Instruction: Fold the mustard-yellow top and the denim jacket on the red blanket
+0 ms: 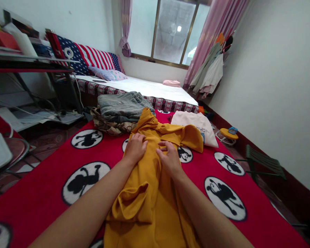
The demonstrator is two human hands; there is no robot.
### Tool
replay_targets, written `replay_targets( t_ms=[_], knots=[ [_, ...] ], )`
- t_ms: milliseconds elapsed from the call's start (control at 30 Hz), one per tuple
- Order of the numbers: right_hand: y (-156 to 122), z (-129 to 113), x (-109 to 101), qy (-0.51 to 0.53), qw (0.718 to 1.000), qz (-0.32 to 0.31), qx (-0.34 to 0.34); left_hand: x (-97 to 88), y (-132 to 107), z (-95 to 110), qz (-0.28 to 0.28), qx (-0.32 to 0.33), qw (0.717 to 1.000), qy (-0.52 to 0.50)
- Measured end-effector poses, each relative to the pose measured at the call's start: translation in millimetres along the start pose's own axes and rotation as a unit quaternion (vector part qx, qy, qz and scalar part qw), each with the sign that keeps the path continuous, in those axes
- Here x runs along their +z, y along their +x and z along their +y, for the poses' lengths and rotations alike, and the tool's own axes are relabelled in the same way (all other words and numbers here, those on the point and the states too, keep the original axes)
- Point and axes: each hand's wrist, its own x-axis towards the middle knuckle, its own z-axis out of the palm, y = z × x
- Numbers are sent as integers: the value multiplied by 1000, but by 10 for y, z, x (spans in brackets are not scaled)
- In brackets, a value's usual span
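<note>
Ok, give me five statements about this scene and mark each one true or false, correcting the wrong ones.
1. The left hand and the right hand are both at the mustard-yellow garment. True.
2. The mustard-yellow garment lies on a plain blue blanket. False: it lies on a red blanket with black figures in white circles.
3. The folded denim lies on top of camouflage-patterned clothing. True.
4. The white garment with lettering is on the left side of the picture, beside the denim. False: it is right of centre, beyond the mustard-yellow garment's right-hand sleeve.
5. The left hand is gripping the denim. False: it is on the mustard-yellow garment, apart from the denim.
</note>
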Motion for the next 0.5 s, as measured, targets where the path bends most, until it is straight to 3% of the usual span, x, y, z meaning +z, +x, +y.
replay_targets(
  t_ms=[100, 167, 267, 367, 500],
  knots=[
    [374, -3, 3, -27, 999, 6, -38, -32, -8, 34, 19, 3, 1000, 15],
    [651, -34, 64, -39, 999, 12, -29, -49, -11, 52, 16, 12, 1000, 13],
    [1003, -57, 253, 11, 997, 30, 77, -72, -19, 75, 2, 22, 1000, -10],
    [1219, -28, 473, 106, 971, 21, 212, -97, -31, 94, 8, 32, 999, -43],
    [1401, 12, 606, 148, 954, -18, 259, -114, -40, 99, 33, 38, 993, -110]
  ],
)
